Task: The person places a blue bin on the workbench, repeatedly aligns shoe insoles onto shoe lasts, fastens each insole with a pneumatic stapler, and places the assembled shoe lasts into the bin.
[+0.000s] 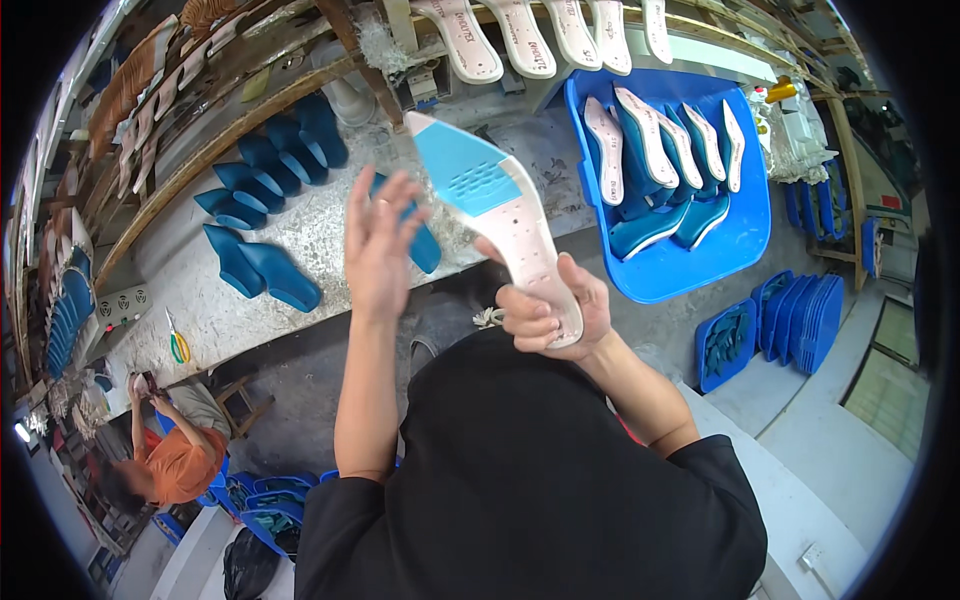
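Observation:
My right hand is closed around the heel end of a pointed insole, pinkish-white with a light blue patch over its forepart. The insole is tilted up, its toe pointing to the far left. My left hand is raised beside it, fingers spread and slightly blurred, holding nothing I can see. Partly hidden behind those fingers, a dark blue shoe last lies at the bench edge; whether the fingers touch it I cannot tell. More blue shoe lasts stand in a row on the bench, further left.
A blue crate at the right holds several lasts with insoles on them. Insoles hang along a rack above the bench. Green-handled pliers lie at the left. Stacked blue bins stand right; a person in orange works lower left.

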`<state>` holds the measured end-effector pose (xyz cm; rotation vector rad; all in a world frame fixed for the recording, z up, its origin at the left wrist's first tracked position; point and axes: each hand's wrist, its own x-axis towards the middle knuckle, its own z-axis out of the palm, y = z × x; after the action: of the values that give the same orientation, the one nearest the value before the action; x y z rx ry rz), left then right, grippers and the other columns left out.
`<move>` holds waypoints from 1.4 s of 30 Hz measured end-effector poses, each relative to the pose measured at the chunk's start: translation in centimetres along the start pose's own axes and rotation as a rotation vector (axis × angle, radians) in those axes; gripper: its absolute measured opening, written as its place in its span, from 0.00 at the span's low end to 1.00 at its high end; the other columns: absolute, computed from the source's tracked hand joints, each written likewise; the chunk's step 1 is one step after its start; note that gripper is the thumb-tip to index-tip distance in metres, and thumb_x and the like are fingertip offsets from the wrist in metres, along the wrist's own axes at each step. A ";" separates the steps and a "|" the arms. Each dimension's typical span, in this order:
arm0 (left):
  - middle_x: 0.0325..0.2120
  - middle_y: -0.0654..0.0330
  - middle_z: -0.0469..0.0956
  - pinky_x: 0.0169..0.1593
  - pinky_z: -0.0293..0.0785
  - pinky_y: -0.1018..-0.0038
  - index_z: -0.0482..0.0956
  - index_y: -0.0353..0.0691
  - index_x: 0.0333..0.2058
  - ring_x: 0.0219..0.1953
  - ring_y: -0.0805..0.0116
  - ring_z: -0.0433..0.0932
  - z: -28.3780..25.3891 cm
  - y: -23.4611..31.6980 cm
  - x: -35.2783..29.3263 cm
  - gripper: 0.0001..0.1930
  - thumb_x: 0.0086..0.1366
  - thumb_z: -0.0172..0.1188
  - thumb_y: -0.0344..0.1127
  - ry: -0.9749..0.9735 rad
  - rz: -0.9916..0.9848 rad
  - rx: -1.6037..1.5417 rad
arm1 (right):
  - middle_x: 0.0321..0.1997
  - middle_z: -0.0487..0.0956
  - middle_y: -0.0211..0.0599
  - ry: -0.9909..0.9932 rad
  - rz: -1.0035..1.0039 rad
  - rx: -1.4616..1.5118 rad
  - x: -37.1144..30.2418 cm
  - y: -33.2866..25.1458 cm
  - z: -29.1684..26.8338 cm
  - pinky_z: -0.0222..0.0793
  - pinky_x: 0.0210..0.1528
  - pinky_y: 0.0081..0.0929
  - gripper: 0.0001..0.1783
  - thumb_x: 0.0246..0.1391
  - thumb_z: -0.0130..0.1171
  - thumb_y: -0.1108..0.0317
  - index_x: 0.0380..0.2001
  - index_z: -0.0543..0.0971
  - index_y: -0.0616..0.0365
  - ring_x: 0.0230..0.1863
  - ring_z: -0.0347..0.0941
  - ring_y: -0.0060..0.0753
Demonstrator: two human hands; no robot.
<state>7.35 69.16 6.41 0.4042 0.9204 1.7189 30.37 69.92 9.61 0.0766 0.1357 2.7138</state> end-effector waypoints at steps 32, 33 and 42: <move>0.61 0.37 0.68 0.64 0.69 0.49 0.53 0.35 0.70 0.63 0.38 0.69 4.1 7.7 -0.4 0.38 0.70 0.48 0.54 -0.294 -0.121 -0.216 | 0.55 0.73 0.51 0.363 -0.335 -2.078 2.5 2.0 1.9 0.74 0.51 0.38 0.51 0.54 0.70 0.55 0.74 0.57 0.59 0.50 0.75 0.50; 0.61 0.37 0.68 0.64 0.69 0.49 0.53 0.35 0.70 0.63 0.38 0.69 4.3 7.8 -0.6 0.38 0.70 0.48 0.54 -0.290 -0.115 -0.208 | 0.57 0.73 0.51 0.358 -0.371 -2.201 2.4 2.1 2.0 0.75 0.50 0.39 0.50 0.52 0.71 0.55 0.73 0.59 0.59 0.51 0.74 0.51; 0.38 0.53 0.74 0.54 0.73 0.55 0.67 0.44 0.44 0.45 0.53 0.76 7.0 8.3 -2.4 0.13 0.79 0.40 0.46 -0.206 0.080 -0.026 | 0.57 0.73 0.50 0.375 -0.430 -2.295 2.1 3.4 3.2 0.78 0.43 0.41 0.47 0.42 0.77 0.58 0.65 0.68 0.60 0.49 0.75 0.52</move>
<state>7.42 68.65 17.55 0.5960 0.7403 1.7235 27.28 67.99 13.19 -0.8927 -2.2273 1.0346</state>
